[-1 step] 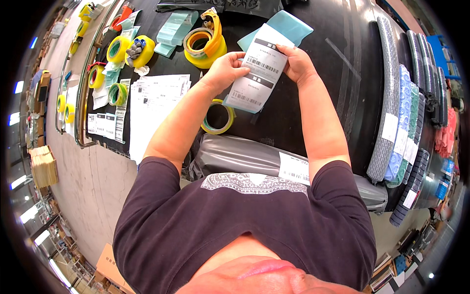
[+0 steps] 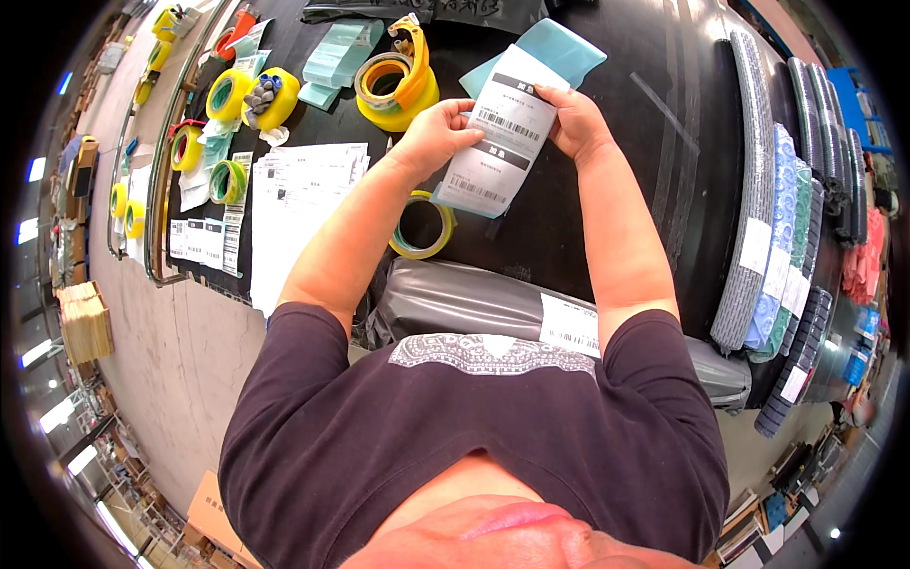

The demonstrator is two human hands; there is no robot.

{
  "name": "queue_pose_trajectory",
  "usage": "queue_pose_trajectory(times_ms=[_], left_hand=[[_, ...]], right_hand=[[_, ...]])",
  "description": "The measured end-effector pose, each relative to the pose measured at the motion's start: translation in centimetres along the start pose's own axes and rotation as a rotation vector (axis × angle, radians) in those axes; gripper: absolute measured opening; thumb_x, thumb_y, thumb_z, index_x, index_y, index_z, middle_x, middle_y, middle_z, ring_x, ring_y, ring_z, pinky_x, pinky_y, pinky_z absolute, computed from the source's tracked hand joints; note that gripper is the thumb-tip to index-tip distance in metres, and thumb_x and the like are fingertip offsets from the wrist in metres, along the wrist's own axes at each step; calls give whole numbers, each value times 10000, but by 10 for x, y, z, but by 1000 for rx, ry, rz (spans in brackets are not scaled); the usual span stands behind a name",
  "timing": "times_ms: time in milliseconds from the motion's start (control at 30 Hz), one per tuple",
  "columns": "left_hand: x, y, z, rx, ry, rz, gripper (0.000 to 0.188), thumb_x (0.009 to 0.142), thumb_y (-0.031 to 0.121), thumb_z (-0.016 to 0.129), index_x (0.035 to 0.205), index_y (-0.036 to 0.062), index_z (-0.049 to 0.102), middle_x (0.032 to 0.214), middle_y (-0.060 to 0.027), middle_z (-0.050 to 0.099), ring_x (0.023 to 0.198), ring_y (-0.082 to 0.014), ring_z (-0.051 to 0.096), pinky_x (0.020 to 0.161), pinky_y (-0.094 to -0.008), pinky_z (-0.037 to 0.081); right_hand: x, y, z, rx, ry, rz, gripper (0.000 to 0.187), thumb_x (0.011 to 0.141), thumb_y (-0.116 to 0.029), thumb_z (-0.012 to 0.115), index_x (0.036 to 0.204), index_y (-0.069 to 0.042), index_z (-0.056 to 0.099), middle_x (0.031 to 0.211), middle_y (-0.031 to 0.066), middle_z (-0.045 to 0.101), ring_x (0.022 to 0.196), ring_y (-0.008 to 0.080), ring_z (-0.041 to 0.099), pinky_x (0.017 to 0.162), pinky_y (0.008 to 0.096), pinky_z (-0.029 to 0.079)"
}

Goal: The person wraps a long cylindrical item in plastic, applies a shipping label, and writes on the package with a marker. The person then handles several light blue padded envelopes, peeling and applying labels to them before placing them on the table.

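Between my two hands is a strip of white barcode labels [image 2: 502, 137] on pale blue backing, tilted over the black table. My left hand [image 2: 436, 137] pinches its left edge between thumb and fingers. At the upper right edge of the strip, my right hand [image 2: 575, 123] grips it, thumb on top. More blue backing sheet [image 2: 559, 55] shows just beyond the labels. Below the strip lies a roll of clear yellowish tape [image 2: 422, 228]. A grey plastic-wrapped parcel [image 2: 464, 292] with a white label rests along the near table edge, partly hidden by my shirt.
A yellow tape dispenser [image 2: 409, 76] sits on a big tape roll beyond my left hand. Printed sheets [image 2: 303, 204] lie on the left, with several tape rolls [image 2: 270, 100] past them. Rolled mats [image 2: 749, 199] stand along the right side. A metal rail [image 2: 156, 218] borders the left end.
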State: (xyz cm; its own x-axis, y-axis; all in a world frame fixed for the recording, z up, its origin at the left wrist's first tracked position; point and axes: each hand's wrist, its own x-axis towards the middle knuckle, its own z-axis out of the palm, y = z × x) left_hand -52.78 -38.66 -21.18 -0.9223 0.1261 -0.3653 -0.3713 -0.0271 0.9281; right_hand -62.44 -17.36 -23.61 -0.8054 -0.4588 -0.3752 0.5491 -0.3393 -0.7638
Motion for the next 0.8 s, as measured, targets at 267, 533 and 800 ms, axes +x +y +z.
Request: queue_pose_trajectory(times_ms=[267,533,800], left_hand=[[4,-9,-1,3,29,12,493,864,36,677,1319,-20,497,1017,-95,694,893,-143,665,805,-277,549],[9,-11,-3,-57,28,-29,537,864,44,685,1345,-44,463,1008,-102,689,894,-152,666,800,-278,555],[11,-12,-2,-100,10,-24,525,868,40,676,1339,-56,463,1019,-106,690,895,-149,665,807,-276,551]], right_hand=[[0,4,0,-4,27,13,251,930,-169,611,1132,-20,602,1070,95,668,998,227,646,871,395,534],[1,3,2,-11,38,-8,267,932,-166,610,1146,-10,585,1071,109,663,992,236,650,878,394,538],[5,4,1,17,36,-10,247,929,-149,610,1129,-5,594,1070,114,665,986,237,650,872,386,540]])
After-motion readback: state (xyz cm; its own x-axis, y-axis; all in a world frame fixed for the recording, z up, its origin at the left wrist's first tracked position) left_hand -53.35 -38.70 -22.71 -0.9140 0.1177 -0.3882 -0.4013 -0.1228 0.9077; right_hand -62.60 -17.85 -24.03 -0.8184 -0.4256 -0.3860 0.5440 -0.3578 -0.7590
